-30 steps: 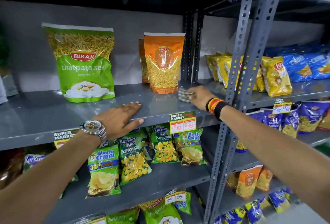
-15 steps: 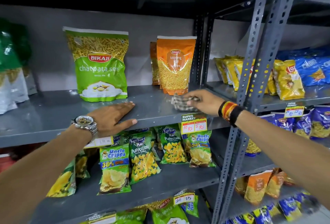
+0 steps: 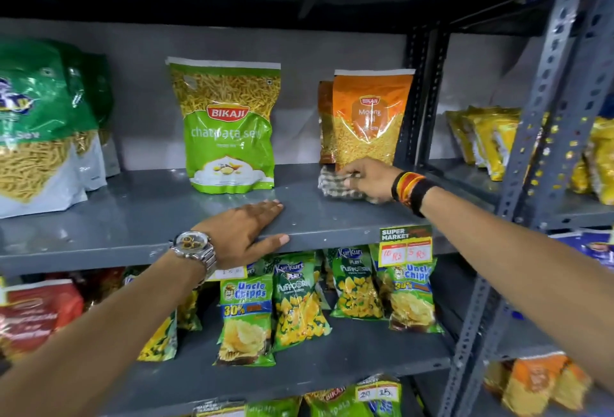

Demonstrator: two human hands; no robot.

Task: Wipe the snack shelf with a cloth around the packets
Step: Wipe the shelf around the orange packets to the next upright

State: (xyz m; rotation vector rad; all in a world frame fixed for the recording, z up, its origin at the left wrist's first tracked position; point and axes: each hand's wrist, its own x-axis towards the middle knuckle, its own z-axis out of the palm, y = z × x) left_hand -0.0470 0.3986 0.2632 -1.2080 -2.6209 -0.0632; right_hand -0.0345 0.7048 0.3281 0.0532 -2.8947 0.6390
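The grey metal snack shelf runs across the middle of the view. A green Bikaji sev packet stands upright on it, and an orange Bikaji moong packet stands to its right. My right hand presses a checked cloth flat on the shelf just in front of the orange packet. My left hand, with a wristwatch, lies flat and open on the shelf's front edge, below the green packet.
A large green and white packet stands at the shelf's left end. Small chip packets fill the shelf below. Grey slotted uprights divide off a right-hand rack holding yellow packets. A price tag hangs on the shelf's edge.
My right hand has slid the cloth leftward along the shelf, from beside the upright to in front of the orange packet. The camera has shifted left. The left hand stays on the edge.
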